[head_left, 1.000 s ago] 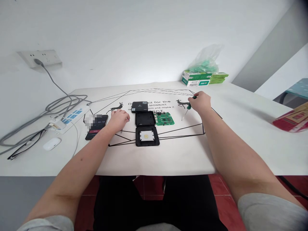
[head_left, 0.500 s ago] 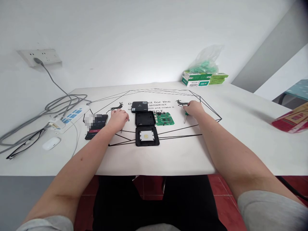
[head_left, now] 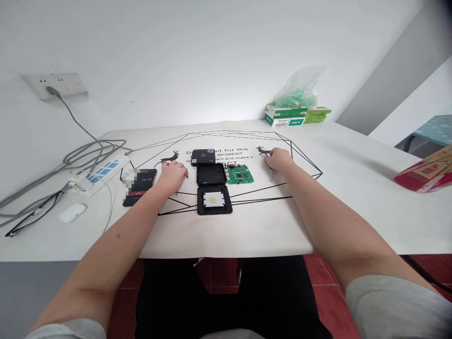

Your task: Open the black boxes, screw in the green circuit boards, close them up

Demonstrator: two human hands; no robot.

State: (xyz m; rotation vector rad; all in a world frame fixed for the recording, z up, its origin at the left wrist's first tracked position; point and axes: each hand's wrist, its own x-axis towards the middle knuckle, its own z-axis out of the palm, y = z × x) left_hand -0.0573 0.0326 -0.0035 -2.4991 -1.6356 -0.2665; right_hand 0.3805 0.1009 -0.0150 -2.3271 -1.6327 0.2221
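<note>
My right hand (head_left: 280,160) is closed over the green handle of a screwdriver (head_left: 271,175) lying low at the right of the mat, its thin shaft pointing toward me. Low on the mat at the left rests my left hand (head_left: 173,176), fingers bent and drawn together; what they hold, if anything, is hidden. Tiny dark pieces show beside its fingertips. Between my hands are a green circuit board (head_left: 240,174), an open black case half (head_left: 211,174), a black lid (head_left: 203,157) with a sticker, and a black base (head_left: 214,210) with a silver plate inside.
At the left lie a phone (head_left: 143,181) showing a timer, a white power strip (head_left: 102,176) with grey cables, a white earbud case (head_left: 73,213) and glasses (head_left: 35,215). Green boxes (head_left: 286,113) with a plastic bag stand at the back. A red package (head_left: 423,173) is far right.
The whole view has shifted slightly. My right hand now covers more of the screwdriver's green handle. My left hand stays in nearly the same place on the mat.
</note>
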